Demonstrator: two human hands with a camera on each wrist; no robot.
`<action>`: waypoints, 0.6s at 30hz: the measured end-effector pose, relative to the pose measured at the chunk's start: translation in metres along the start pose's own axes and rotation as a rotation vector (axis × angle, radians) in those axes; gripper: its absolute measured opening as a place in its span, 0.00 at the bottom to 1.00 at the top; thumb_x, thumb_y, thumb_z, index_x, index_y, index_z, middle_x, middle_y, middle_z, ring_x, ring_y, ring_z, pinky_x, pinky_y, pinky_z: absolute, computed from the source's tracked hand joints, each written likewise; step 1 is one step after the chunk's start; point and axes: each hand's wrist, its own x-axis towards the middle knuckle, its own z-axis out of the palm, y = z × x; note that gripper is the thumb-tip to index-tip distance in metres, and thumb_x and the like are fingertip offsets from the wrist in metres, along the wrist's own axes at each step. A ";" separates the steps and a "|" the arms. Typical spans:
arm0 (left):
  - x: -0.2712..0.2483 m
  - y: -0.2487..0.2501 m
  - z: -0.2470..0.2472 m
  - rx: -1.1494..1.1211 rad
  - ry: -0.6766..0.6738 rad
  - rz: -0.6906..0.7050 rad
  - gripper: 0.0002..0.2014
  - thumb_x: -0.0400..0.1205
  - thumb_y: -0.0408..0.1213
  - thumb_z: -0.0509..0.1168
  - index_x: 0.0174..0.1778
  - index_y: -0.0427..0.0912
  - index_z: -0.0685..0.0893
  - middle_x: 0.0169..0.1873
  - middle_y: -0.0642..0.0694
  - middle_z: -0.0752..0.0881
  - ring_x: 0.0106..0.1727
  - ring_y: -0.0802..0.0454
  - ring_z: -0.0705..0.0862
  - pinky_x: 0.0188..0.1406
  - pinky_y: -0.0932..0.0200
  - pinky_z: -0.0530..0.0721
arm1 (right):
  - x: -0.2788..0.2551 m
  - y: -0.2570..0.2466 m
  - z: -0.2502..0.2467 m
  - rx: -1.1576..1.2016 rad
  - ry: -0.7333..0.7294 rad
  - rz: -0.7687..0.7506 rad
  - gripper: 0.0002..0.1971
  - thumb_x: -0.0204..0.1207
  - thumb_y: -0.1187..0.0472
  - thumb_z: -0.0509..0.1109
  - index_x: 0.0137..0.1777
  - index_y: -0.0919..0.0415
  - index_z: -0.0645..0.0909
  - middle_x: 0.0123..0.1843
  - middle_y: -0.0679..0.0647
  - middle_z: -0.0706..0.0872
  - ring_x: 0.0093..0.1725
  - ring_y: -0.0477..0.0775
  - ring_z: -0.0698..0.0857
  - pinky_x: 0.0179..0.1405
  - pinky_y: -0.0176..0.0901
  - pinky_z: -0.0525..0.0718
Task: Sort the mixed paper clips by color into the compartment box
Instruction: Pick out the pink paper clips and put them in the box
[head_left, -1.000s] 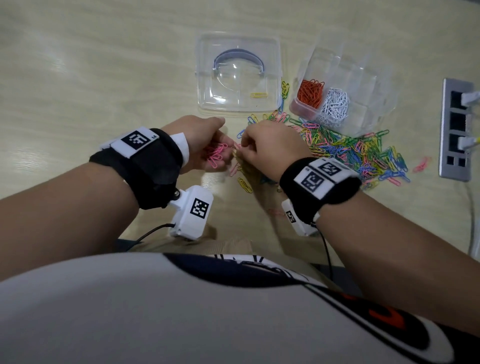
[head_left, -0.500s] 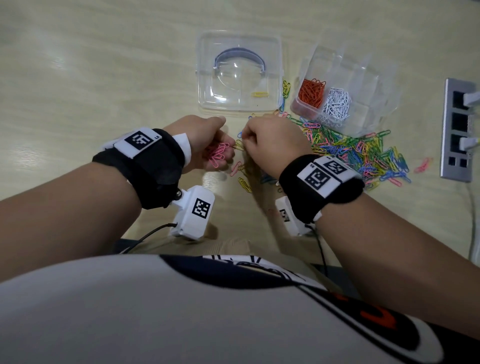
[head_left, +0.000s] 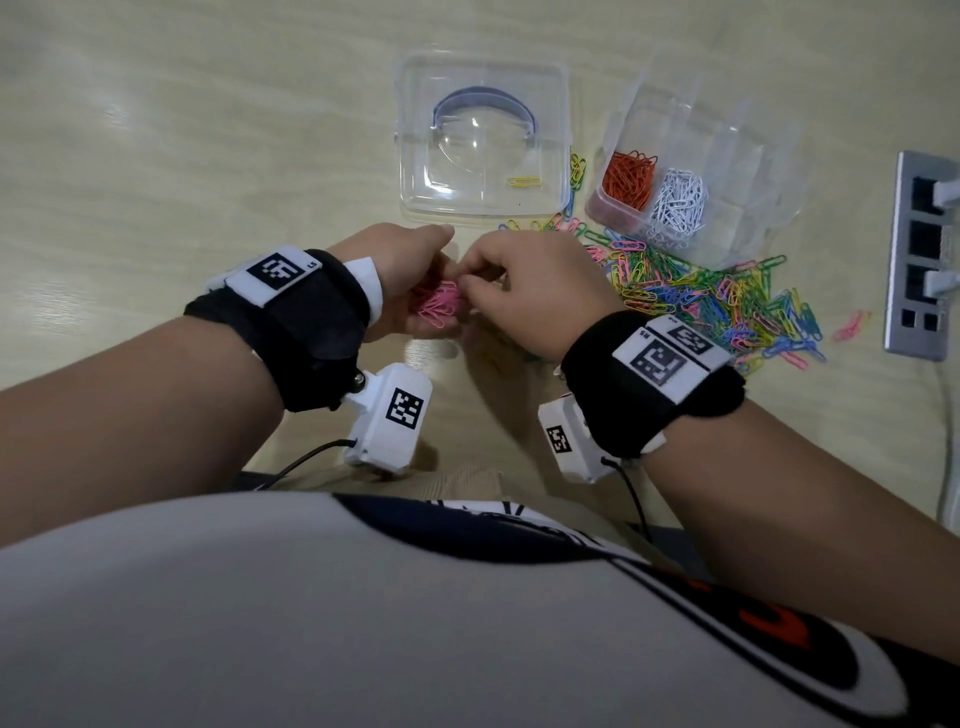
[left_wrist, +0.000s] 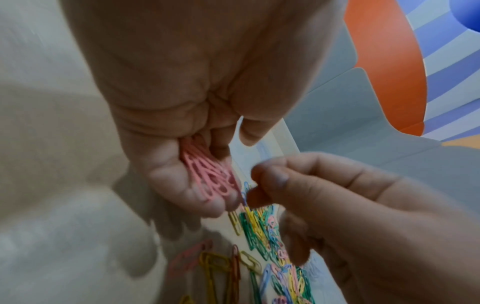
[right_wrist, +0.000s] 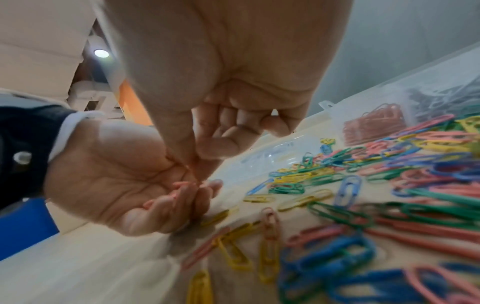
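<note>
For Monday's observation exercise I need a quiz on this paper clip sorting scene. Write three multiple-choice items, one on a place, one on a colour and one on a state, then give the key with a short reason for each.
1. Where does the single yellow paper clip lie apart from the pile?
A. on the clear plastic lid
B. in the compartment box
C. on the grey power strip

2. What colour are the clips gathered in the left hand?
A. green
B. pink
C. white

3. How far is the clear plastic compartment box filled?
A. every compartment holds clips
B. no compartment holds clips
C. two hold clips, orange and white

Key: 1 A, the clip rests on the lid, left of the box. 2 B, a bundle of pink paper clips lies on the cupped fingers. 3 C, only orange clips and white clips show inside.
</note>
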 end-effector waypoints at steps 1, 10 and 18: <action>0.000 0.000 -0.002 0.004 0.010 -0.005 0.22 0.89 0.47 0.54 0.40 0.34 0.80 0.27 0.39 0.83 0.31 0.44 0.83 0.38 0.53 0.88 | -0.001 0.003 0.002 -0.021 0.008 -0.012 0.06 0.75 0.53 0.69 0.49 0.49 0.87 0.46 0.47 0.88 0.50 0.51 0.84 0.53 0.48 0.80; -0.004 0.005 -0.011 -0.012 -0.013 0.005 0.18 0.90 0.41 0.52 0.35 0.39 0.73 0.20 0.43 0.76 0.14 0.51 0.74 0.25 0.64 0.82 | -0.006 0.012 0.020 -0.463 -0.142 -0.154 0.11 0.82 0.47 0.63 0.55 0.49 0.83 0.55 0.49 0.81 0.60 0.56 0.81 0.59 0.51 0.69; -0.003 0.004 0.005 0.001 -0.068 0.027 0.14 0.87 0.39 0.56 0.45 0.33 0.80 0.29 0.36 0.82 0.29 0.42 0.83 0.47 0.45 0.87 | 0.006 0.001 -0.001 0.000 0.168 -0.066 0.08 0.77 0.52 0.66 0.45 0.53 0.85 0.45 0.50 0.87 0.49 0.54 0.83 0.52 0.52 0.79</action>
